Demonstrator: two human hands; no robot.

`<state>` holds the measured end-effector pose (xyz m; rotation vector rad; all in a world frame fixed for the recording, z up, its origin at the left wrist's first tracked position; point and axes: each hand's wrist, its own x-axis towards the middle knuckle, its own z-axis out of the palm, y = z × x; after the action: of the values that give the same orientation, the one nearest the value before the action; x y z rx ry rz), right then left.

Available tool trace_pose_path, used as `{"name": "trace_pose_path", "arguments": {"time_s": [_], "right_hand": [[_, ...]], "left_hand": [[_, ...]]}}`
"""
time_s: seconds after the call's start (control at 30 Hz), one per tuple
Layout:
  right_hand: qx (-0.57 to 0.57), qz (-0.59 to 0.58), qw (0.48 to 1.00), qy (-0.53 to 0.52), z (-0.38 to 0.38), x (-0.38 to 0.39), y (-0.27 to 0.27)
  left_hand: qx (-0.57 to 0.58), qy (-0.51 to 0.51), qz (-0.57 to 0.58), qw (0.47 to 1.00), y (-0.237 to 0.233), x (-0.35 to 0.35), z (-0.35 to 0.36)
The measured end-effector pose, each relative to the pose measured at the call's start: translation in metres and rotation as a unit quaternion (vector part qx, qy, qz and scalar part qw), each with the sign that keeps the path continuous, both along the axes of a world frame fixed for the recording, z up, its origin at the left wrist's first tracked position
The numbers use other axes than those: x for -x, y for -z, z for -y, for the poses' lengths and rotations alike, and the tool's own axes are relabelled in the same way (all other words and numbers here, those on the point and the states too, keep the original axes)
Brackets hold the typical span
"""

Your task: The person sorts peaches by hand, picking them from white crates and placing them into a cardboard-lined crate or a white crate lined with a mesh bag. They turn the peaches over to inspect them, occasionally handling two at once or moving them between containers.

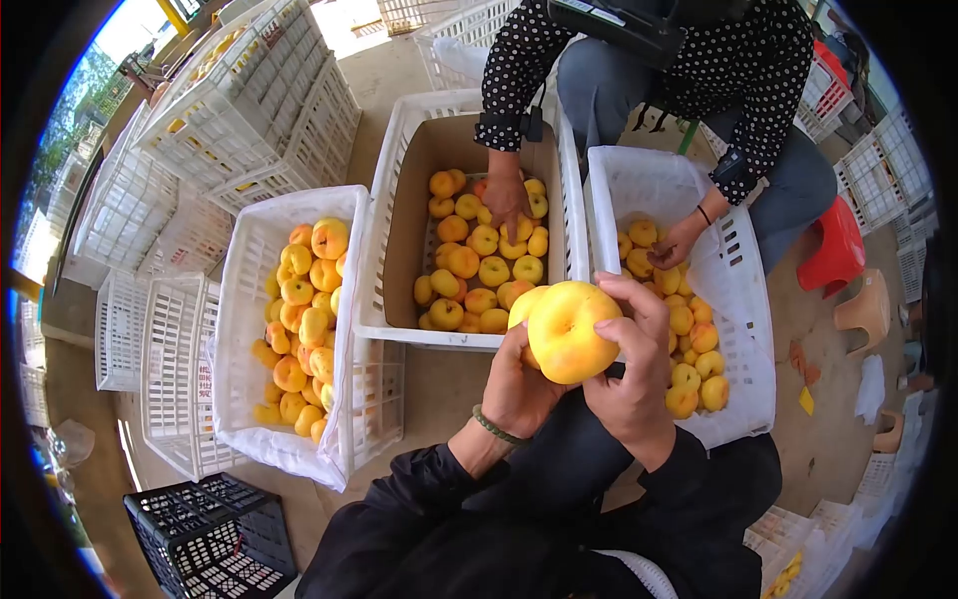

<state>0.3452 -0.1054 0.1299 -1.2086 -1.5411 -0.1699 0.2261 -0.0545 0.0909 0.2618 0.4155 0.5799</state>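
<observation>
Close below the camera, my right hand (pixel 642 374) grips a large yellow flat peach (pixel 574 334) by its right side. My left hand (pixel 519 394) is closed around a second yellow flat peach (pixel 523 303), mostly hidden behind the first. Beyond my hands stands a white crate lined with cardboard (pixel 399 180), with several yellow-orange peaches (pixel 454 262) in it. To the left, a cloth-lined white crate (pixel 232 339) is heaped with peaches (pixel 299 329). On the right, another lined crate (pixel 750 329) holds more peaches (pixel 689 339).
Opposite me, a co-worker in a dotted sleeve (pixel 519 70) has one hand (pixel 507 195) in the middle crate and the other hand (pixel 679 240) over the right crate. Stacked white crates (pixel 239 110) rise at left. A black crate (pixel 210 539) and red stool (pixel 833 250) stand nearby.
</observation>
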Motion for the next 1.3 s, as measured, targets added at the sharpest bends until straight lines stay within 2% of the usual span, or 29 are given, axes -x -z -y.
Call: {"name": "trace_pose_path", "arguments": {"time_s": [0.07,0.2,0.27,0.33,0.37,0.47,0.6,0.73,0.8,0.87,0.97,1.1,1.23,1.3], "right_hand": [[0.106,0.024,0.994,-0.016,0.005,0.003,-0.008],[0.161,0.016,0.986,-0.044,0.011,0.013,-0.012],[0.151,0.018,0.988,-0.033,0.01,0.012,-0.007],[0.183,-0.014,0.983,-0.02,0.01,0.012,-0.007],[0.181,-0.019,0.983,-0.016,0.01,0.011,-0.007],[0.199,-0.035,0.979,0.008,0.009,0.005,-0.005],[0.211,-0.005,0.976,0.048,0.001,-0.01,-0.007],[0.292,0.046,0.955,0.04,0.021,-0.062,-0.017],[0.413,0.055,0.906,0.074,0.049,-0.109,-0.015],[0.581,0.118,0.801,0.083,0.087,-0.164,0.007],[0.781,0.092,0.616,0.053,0.11,-0.235,0.068],[0.774,0.063,0.625,0.074,0.112,-0.266,0.149],[0.789,0.078,0.607,0.046,0.104,-0.254,0.196],[0.749,0.164,0.642,0.017,0.104,-0.249,0.209]], "left_hand": [[0.059,-0.009,0.133,0.989,0.002,0.0,-0.003],[0.097,-0.045,0.139,0.985,0.01,-0.006,-0.013],[0.092,-0.051,0.122,0.987,0.011,-0.009,-0.023],[0.063,-0.039,0.066,0.995,0.003,-0.01,-0.03],[0.076,-0.017,0.113,0.991,0.011,-0.008,-0.037],[0.09,-0.021,0.124,0.988,0.014,-0.01,-0.05],[0.07,-0.024,0.085,0.994,0.016,-0.024,-0.06],[0.109,0.011,0.077,0.991,0.017,-0.034,-0.079],[0.096,-0.026,0.014,0.995,0.015,-0.033,-0.089],[0.038,-0.026,-0.011,0.999,0.031,-0.023,-0.106],[0.024,-0.059,-0.074,0.995,0.04,-0.009,-0.121],[0.08,-0.055,-0.031,0.995,0.047,0.0,-0.114],[0.084,-0.055,-0.034,0.994,0.064,0.004,-0.117],[0.061,-0.085,-0.084,0.991,0.076,0.002,-0.12]]}}
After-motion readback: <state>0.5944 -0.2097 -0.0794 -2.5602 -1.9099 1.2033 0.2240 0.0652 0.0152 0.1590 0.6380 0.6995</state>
